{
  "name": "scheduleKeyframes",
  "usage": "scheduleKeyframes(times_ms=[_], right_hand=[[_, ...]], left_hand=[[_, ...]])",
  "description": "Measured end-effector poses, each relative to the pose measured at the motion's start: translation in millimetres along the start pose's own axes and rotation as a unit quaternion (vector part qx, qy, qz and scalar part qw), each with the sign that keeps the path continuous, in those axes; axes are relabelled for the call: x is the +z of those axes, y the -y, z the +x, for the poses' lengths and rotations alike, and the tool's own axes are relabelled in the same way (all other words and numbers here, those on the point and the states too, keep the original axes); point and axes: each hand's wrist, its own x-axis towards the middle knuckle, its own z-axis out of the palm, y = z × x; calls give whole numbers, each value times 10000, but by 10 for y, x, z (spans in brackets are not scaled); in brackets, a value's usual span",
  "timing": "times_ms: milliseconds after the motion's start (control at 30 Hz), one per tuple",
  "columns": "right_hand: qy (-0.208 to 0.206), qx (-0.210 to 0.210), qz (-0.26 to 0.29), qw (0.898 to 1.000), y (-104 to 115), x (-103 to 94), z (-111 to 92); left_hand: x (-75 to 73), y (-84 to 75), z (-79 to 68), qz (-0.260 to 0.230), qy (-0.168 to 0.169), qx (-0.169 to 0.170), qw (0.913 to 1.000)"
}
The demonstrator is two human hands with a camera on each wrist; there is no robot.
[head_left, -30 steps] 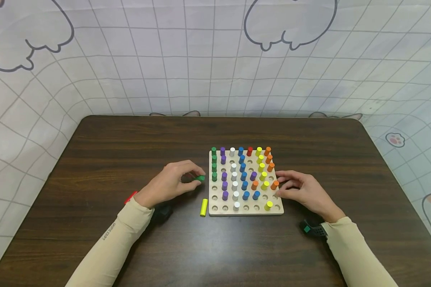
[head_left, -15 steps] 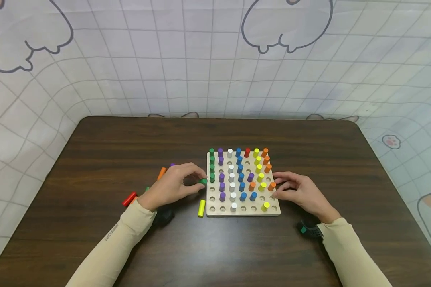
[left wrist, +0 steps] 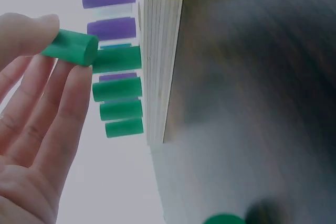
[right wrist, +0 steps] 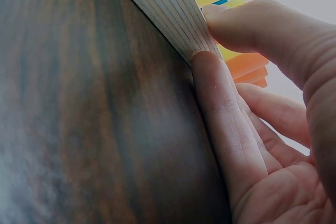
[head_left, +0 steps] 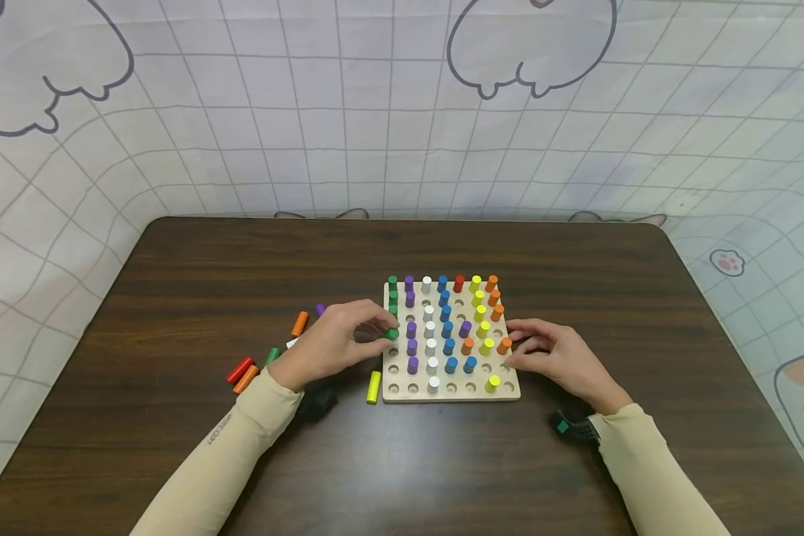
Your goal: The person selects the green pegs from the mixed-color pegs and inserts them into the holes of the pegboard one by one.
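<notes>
Green peg [head_left: 391, 334] brought over left edge of pegboard [head_left: 461, 378] since earlier, pinched by left hand [head_left: 335, 339]. Nearer, yellow peg [head_left: 373, 387] seen loose on surface [head_left: 402, 476]; pegboard's right edge gripped by right hand [head_left: 552, 356]. Farther, neighbouring peg [left wrist: 118, 60] could be knocked if held peg is lowered tilted.

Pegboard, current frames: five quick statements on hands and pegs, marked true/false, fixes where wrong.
1. The left hand pinches a green peg. True.
2. That peg is fully seated in a hole. False: its lower end is clear of the pegboard.
3. The right hand is away from the pegboard. False: it grips the edge.
4. A yellow peg lies on the table beside the pegboard. True.
5. Every hole in the near row is filled. False: only a white peg and another yellow one stand there.
</notes>
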Motion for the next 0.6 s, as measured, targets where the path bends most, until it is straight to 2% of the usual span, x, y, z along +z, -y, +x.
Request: scheduleKeyframes(times_ms=[233,600], right_hand=[[13,-43,137,9999,-4,0,-4],[28,-42,144,9999,10,2,-15]], left_hand=[[52,-57,41,56,-102,109,9999],[107,-61,34,41,-66,-18,10000]])
